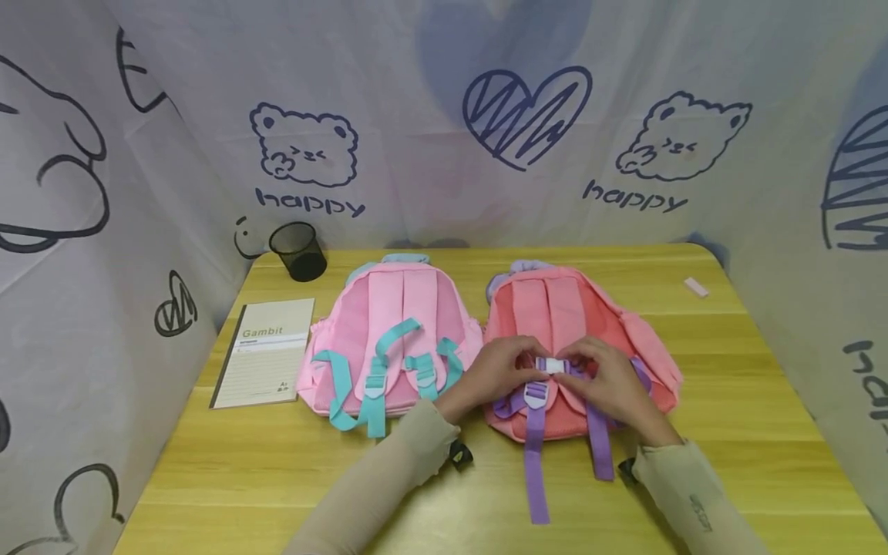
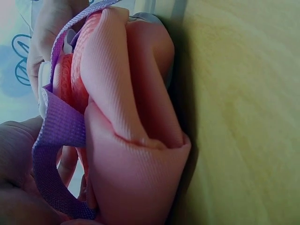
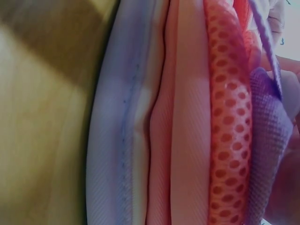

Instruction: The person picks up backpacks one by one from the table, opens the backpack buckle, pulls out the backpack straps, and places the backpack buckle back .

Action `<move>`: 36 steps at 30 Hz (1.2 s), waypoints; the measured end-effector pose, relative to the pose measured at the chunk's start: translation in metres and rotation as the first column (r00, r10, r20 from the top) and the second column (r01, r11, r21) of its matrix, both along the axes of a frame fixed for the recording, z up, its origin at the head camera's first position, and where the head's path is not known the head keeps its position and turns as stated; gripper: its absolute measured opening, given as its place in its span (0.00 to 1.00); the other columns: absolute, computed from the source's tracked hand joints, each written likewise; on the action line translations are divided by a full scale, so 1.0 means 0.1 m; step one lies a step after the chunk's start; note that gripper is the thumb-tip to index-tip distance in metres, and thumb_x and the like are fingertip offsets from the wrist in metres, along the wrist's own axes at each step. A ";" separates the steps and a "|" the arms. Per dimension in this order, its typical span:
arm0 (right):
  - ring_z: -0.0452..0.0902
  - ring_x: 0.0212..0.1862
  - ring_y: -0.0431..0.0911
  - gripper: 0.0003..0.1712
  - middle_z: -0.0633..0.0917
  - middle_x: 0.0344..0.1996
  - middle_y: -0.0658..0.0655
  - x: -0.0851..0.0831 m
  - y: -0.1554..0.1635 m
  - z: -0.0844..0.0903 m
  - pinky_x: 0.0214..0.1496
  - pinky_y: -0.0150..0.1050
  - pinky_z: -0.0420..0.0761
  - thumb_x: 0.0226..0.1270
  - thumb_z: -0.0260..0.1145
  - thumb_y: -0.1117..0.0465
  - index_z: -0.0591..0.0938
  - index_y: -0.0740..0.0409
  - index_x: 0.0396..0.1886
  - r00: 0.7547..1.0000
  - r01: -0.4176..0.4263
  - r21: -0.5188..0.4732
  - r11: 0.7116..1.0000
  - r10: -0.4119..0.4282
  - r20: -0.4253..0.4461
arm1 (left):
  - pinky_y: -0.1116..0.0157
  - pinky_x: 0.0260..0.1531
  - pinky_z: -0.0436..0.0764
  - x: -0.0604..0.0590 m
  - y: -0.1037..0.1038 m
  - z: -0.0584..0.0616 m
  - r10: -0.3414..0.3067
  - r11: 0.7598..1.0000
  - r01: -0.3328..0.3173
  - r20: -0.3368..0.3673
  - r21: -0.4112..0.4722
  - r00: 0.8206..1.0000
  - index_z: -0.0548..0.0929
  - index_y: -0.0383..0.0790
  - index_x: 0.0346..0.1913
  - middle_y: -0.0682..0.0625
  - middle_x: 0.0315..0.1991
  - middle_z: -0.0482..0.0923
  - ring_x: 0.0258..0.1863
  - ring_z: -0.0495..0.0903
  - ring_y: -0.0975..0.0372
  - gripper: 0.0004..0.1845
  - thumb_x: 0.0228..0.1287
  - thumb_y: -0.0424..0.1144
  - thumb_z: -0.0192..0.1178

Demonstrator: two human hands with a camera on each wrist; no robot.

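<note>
A coral backpack (image 1: 516, 308) lies with its shoulder straps facing up. Over those straps, a white buckle (image 1: 553, 366) on purple webbing is pinched from both sides. My left hand (image 1: 494, 371) grips its left end with thumb and fingers, and my right hand (image 1: 613, 385) grips the right end. In the left wrist view, a purple strap (image 2: 58, 122) loops past the coral side pocket (image 2: 136, 183), partly covering the left hand (image 2: 18, 154). The right wrist view catches the bag's coral mesh edge (image 3: 229, 136) beside purple webbing (image 3: 267, 126); the buckle's middle is hidden there.
Left of the coral bag lies a pink backpack (image 1: 347, 324) with teal straps (image 1: 340, 385). A notebook (image 1: 264, 354) and a black mesh pen cup (image 1: 298, 250) are farther left. A small pink block (image 1: 696, 287) sits at the back right of the wooden table (image 1: 756, 401).
</note>
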State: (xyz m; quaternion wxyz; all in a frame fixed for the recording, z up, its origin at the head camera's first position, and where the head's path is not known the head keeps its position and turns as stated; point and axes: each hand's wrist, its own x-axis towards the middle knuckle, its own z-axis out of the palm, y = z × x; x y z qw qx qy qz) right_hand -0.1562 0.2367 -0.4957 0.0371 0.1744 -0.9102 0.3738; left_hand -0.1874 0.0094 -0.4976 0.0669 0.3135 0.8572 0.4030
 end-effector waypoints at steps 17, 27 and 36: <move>0.78 0.38 0.41 0.11 0.84 0.36 0.47 -0.03 0.02 0.00 0.41 0.39 0.79 0.60 0.80 0.62 0.89 0.51 0.42 0.996 -0.041 0.078 0.996 0.047 -0.071 | 0.76 0.32 0.72 0.01 0.03 0.00 0.010 1.000 -0.011 -0.038 -0.028 0.999 0.89 0.48 0.51 0.57 0.34 0.83 0.29 0.74 0.72 0.12 0.67 0.44 0.71; 0.79 0.39 0.42 0.10 0.84 0.36 0.48 -0.03 0.09 0.01 0.44 0.43 0.84 0.59 0.79 0.66 0.89 0.53 0.40 0.997 -0.037 0.062 0.997 0.041 -0.064 | 0.76 0.31 0.74 0.01 0.01 -0.01 0.019 1.000 -0.019 -0.014 -0.012 1.000 0.89 0.50 0.50 0.59 0.32 0.82 0.28 0.74 0.72 0.11 0.67 0.44 0.71; 0.82 0.38 0.42 0.11 0.87 0.38 0.52 -0.03 0.16 0.06 0.43 0.38 0.86 0.59 0.80 0.67 0.89 0.55 0.41 0.999 -0.015 -0.015 1.000 0.015 -0.045 | 0.76 0.34 0.76 0.00 0.00 -0.02 0.006 1.000 -0.006 -0.009 0.022 1.000 0.89 0.50 0.51 0.59 0.34 0.83 0.30 0.76 0.73 0.11 0.67 0.45 0.71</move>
